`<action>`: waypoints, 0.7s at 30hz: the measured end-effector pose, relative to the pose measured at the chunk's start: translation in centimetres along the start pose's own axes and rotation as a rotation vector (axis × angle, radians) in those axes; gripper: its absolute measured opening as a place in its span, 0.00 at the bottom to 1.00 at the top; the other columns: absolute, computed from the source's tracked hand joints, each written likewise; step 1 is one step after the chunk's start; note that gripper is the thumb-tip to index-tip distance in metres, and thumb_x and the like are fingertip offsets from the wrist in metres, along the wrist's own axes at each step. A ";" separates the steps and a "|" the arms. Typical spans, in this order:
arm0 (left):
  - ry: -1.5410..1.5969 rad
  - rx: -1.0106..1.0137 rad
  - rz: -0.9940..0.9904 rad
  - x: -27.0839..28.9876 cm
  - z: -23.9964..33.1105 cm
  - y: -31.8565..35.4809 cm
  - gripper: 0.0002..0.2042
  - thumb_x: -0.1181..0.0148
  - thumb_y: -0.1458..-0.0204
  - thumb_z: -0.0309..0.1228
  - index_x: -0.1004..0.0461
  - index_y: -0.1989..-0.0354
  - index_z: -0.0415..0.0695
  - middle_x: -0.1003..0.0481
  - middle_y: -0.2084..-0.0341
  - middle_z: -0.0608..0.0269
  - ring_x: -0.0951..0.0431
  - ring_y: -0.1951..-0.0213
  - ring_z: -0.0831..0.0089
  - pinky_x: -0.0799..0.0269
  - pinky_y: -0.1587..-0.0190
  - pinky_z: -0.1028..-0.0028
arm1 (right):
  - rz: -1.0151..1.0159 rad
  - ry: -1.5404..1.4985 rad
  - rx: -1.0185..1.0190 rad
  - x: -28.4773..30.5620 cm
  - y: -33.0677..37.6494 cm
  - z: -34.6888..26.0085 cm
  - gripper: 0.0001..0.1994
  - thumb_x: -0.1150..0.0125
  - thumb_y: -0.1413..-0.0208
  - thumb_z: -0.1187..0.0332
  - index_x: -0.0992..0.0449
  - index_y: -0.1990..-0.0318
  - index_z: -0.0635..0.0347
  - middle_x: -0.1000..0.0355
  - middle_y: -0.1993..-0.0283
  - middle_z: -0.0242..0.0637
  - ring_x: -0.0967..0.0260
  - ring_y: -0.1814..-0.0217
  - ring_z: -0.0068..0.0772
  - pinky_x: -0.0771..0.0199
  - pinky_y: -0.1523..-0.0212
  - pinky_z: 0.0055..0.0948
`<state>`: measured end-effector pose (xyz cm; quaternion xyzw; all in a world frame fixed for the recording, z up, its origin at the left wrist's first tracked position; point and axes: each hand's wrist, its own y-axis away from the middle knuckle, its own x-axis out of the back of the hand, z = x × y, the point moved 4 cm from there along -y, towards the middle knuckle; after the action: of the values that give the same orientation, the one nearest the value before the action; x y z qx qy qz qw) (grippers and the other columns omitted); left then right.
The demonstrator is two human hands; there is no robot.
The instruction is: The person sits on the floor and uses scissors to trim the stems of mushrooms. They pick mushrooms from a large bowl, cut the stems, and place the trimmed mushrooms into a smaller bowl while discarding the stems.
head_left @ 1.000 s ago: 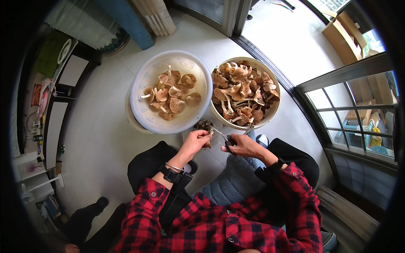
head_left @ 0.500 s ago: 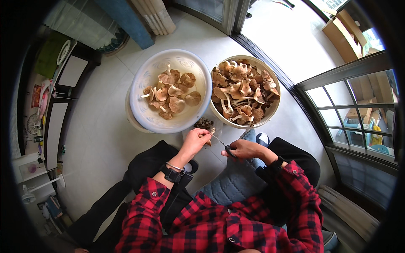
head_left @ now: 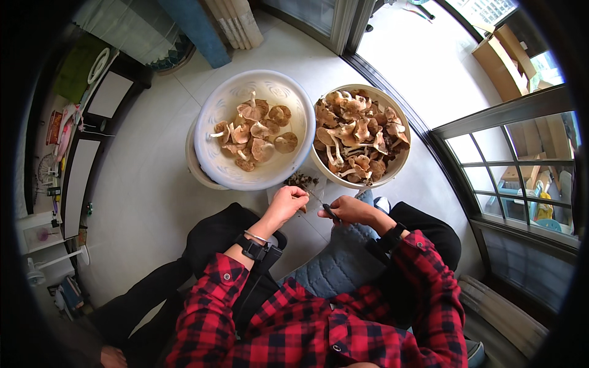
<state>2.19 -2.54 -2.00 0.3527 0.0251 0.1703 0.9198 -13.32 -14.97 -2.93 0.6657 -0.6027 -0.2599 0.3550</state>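
Observation:
My left hand (head_left: 286,207) pinches a small brown mushroom (head_left: 303,209), most of it hidden by the fingers. My right hand (head_left: 351,211) is closed around a black-handled cutting tool (head_left: 331,213); its thin metal blade points at the left fingertips. Whether it is a knife or scissors I cannot tell. Just beyond the left hand, dark trimmings (head_left: 300,180) lie on a clear sheet on the floor. Ahead on the left, a pale, blue-rimmed basin (head_left: 211,162) contains several mushrooms (head_left: 262,149). To its right, a cream basin (head_left: 402,168) is heaped with brown mushrooms (head_left: 356,132).
A grey-blue quilted cloth (head_left: 331,267) drapes between my knees. On the right stands a paned sliding door (head_left: 503,162), with a cardboard box (head_left: 500,67) beyond it. A dark cabinet (head_left: 80,184) lines the left side, near a white fan (head_left: 55,260).
My view has shifted slightly, moving the basins a little right in the picture. The blade has drawn slightly away from the left fingertips; both hands keep their grips.

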 end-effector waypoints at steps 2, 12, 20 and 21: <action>0.109 -0.087 -0.100 -0.2 1.4 0.9 0.09 0.38 0.45 0.29 0.22 0.60 0.36 0.22 0.71 0.65 0.23 0.67 0.79 0.28 0.60 0.78 | 0.015 -0.021 -0.004 0.1 0.2 0.0 0.38 0.42 0.53 0.29 0.22 0.79 0.64 0.27 0.79 0.34 0.29 0.77 0.28 0.30 0.73 0.27; -0.474 -0.691 0.612 11.1 9.4 -4.6 0.08 0.35 0.52 0.30 0.19 0.65 0.42 0.28 0.57 0.56 0.26 0.53 0.62 0.30 0.49 0.68 | -0.072 0.144 0.128 -0.6 3.7 -3.4 0.29 0.39 0.45 0.41 0.22 0.69 0.66 0.26 0.78 0.36 0.27 0.78 0.30 0.28 0.73 0.28; -1.086 -0.450 0.737 11.6 8.6 -10.7 0.13 0.35 0.55 0.30 0.21 0.59 0.46 0.24 0.60 0.54 0.25 0.54 0.57 0.30 0.48 0.63 | -0.023 0.234 0.190 -0.3 4.1 -2.7 0.31 0.39 0.48 0.37 0.23 0.71 0.65 0.26 0.81 0.38 0.24 0.77 0.34 0.26 0.72 0.31; -1.105 -0.527 0.797 11.0 9.8 -10.0 0.14 0.36 0.53 0.31 0.22 0.56 0.45 0.24 0.58 0.54 0.27 0.51 0.57 0.32 0.45 0.63 | -0.010 0.272 0.198 -0.2 4.0 -2.7 0.31 0.40 0.48 0.37 0.23 0.71 0.64 0.26 0.81 0.37 0.24 0.77 0.34 0.26 0.73 0.31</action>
<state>17.09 -12.10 -0.40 0.1364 -0.6148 0.2898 0.7207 -13.78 -14.45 1.86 0.7293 -0.5686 -0.1085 0.3647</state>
